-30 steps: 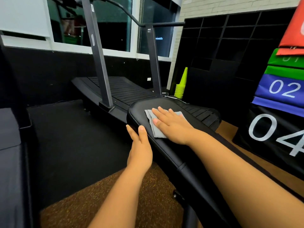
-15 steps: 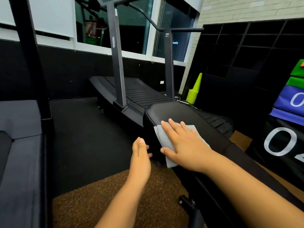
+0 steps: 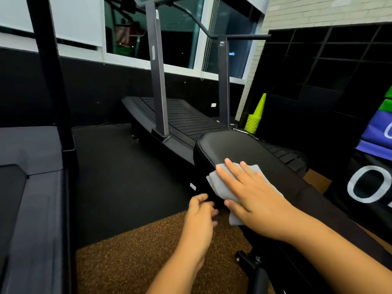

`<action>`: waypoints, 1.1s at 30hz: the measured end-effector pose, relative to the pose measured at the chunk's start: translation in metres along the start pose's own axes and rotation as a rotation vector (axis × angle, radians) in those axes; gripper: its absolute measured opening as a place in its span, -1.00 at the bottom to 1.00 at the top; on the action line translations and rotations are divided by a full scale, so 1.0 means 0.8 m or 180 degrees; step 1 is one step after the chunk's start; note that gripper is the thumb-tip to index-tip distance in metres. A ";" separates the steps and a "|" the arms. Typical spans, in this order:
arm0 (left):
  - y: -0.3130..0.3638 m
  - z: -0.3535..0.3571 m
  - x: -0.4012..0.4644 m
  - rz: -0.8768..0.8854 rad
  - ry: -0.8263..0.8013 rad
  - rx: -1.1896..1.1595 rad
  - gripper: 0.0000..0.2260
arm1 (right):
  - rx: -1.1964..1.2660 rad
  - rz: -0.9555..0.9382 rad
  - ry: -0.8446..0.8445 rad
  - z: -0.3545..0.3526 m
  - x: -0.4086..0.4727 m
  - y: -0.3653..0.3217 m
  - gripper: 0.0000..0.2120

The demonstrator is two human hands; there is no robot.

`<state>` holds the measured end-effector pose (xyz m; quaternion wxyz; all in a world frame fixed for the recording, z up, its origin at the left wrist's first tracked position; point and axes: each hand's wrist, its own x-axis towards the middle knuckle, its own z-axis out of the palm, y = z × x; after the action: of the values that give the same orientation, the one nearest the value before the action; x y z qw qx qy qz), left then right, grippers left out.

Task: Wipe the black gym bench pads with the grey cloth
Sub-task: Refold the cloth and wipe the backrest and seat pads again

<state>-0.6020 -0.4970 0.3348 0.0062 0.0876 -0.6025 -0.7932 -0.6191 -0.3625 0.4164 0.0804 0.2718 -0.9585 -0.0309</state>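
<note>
While the right hand lies flat on the grey cloth, its fingers spread wide and pinching nothing, the cloth is pressed against the left edge of the black bench pad, a little back from the pad's rounded far end. Part of the cloth drapes over that left edge and hangs down the pad's side. The left hand floats just beside the same edge, lower down, its fingers loosely curled and gripping nothing; whether it touches the pad's side cannot be told. To wipe well, I judge the palm should keep even pressure so the cloth travels with the hand rather than bunching, and the hanging flap should be dragged along the side seam, then the strokes carried toward the far rounded end, where no cloth lies now. The pad's long axis runs from the near right, beneath the right forearm, away toward the treadmill, its rounded end pointing far and leftward. A second pad section seems to begin nearer the person, and it likely needs wiping too.
</note>
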 end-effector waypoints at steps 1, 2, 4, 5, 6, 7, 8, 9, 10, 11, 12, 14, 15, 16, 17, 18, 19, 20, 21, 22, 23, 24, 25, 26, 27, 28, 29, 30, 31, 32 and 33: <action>-0.005 0.002 -0.002 -0.0056 -0.0031 -0.0004 -0.78 | -0.0012 0.0033 -0.0043 -0.002 -0.004 0.000 -0.33; -0.011 0.004 -0.003 -0.0105 -0.0056 -0.0023 -0.79 | -0.0030 0.0062 -0.0094 -0.004 -0.002 -0.001 -0.34; -0.018 0.008 0.001 -0.0178 -0.0070 -0.0078 -0.81 | -0.0020 0.0075 -0.0126 -0.007 0.015 -0.004 -0.33; -0.016 0.010 0.003 -0.0189 -0.0060 -0.0110 -0.81 | 0.0011 0.0066 -0.0110 -0.008 0.028 -0.005 -0.32; -0.014 0.013 0.007 -0.0181 -0.0052 -0.0135 -0.80 | 0.0055 0.0076 -0.0096 -0.010 0.043 -0.005 -0.32; -0.009 0.014 0.012 -0.0174 -0.0054 -0.0146 -0.80 | 0.0091 0.0105 -0.0095 -0.011 0.059 -0.004 -0.32; -0.003 0.015 0.017 -0.0128 -0.0038 -0.0155 -0.81 | 0.0113 0.0134 -0.0093 -0.011 0.076 -0.003 -0.32; 0.006 0.016 0.022 -0.0072 -0.0010 -0.0175 -0.82 | 0.0131 0.0143 -0.0088 -0.011 0.093 -0.002 -0.32; 0.014 0.016 0.027 -0.0004 0.0018 -0.0214 -0.83 | 0.0163 0.0149 -0.0087 -0.012 0.110 -0.001 -0.33; 0.022 0.016 0.032 0.0057 0.0072 -0.0262 -0.83 | 0.0205 0.0167 -0.0087 -0.014 0.125 0.000 -0.35; 0.028 0.016 0.038 0.0116 0.0143 -0.0291 -0.83 | 0.0255 0.0187 -0.0085 -0.014 0.139 0.003 -0.37; 0.033 0.017 0.048 0.0156 0.0271 -0.0299 -0.86 | 0.0427 0.0249 -0.0074 -0.016 0.164 0.010 -0.44; 0.035 0.019 0.050 0.0167 0.0331 -0.0288 -0.88 | 0.0580 0.0274 -0.0065 -0.017 0.175 0.015 -0.47; 0.036 0.020 0.052 0.0179 0.0387 -0.0238 -0.84 | 0.0753 0.0280 -0.0041 -0.018 0.184 0.020 -0.50; 0.039 0.021 0.052 0.0198 0.0451 -0.0177 -0.70 | 0.0875 0.0227 0.0025 -0.020 0.192 0.026 -0.51; 0.041 0.022 0.053 0.0220 0.0504 -0.0129 -0.55 | 0.0921 0.0130 0.0098 -0.020 0.197 0.032 -0.51; 0.047 0.023 0.052 0.0304 0.0543 -0.0057 -0.45 | 0.0921 0.0054 0.0136 -0.021 0.202 0.040 -0.52; 0.053 0.023 0.052 0.0419 0.0575 0.0038 -0.41 | 0.0908 0.0047 0.0149 -0.020 0.206 0.048 -0.53; 0.058 0.022 0.053 0.0496 0.0608 0.0149 -0.39 | 0.0893 0.0125 0.0163 -0.019 0.209 0.058 -0.53; 0.062 0.020 0.057 0.0561 0.0646 0.0300 -0.38 | 0.0871 0.0252 0.0196 -0.018 0.211 0.067 -0.54; 0.067 0.018 0.060 0.0594 0.0667 0.0483 -0.37 | 0.0834 0.0396 0.0227 -0.017 0.213 0.074 -0.55; 0.070 0.016 0.064 0.0613 0.0675 0.0655 -0.39 | 0.0774 0.0536 0.0238 -0.016 0.216 0.079 -0.55; 0.072 0.014 0.067 0.0630 0.0658 0.0764 -0.40 | 0.0685 0.0614 0.0222 -0.016 0.219 0.080 -0.55; 0.072 0.012 0.070 0.0627 0.0636 0.0802 -0.42 | 0.0617 0.0626 0.0202 -0.017 0.220 0.078 -0.56; 0.071 0.011 0.072 0.0582 0.0608 0.0758 -0.43 | 0.0585 0.0567 0.0192 -0.016 0.220 0.075 -0.57; 0.068 0.010 0.075 0.0564 0.0603 0.0677 -0.44 | 0.0609 0.0413 0.0220 -0.015 0.217 0.072 -0.59; 0.067 0.010 0.076 0.0580 0.0608 0.0599 -0.46 | 0.0669 0.0197 0.0280 -0.015 0.213 0.070 -0.61; 0.066 0.011 0.078 0.0590 0.0621 0.0564 -0.46 | 0.0746 -0.0027 0.0341 -0.015 0.208 0.069 -0.61; 0.066 0.011 0.080 0.0592 0.0632 0.0539 -0.47 | 0.0856 -0.0189 0.0367 -0.016 0.203 0.069 -0.60; 0.064 0.012 0.082 0.0588 0.0640 0.0502 -0.47 | 0.0987 -0.0234 0.0334 -0.016 0.200 0.075 -0.59; 0.064 0.013 0.084 0.0589 0.0651 0.0464 -0.47 | 0.1093 -0.0171 0.0284 -0.016 0.199 0.083 -0.57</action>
<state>-0.6746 -0.5088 0.3779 0.1342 0.1123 -0.6602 -0.7304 -0.7851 -0.3900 0.4580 0.0744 0.3081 -0.9376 0.1431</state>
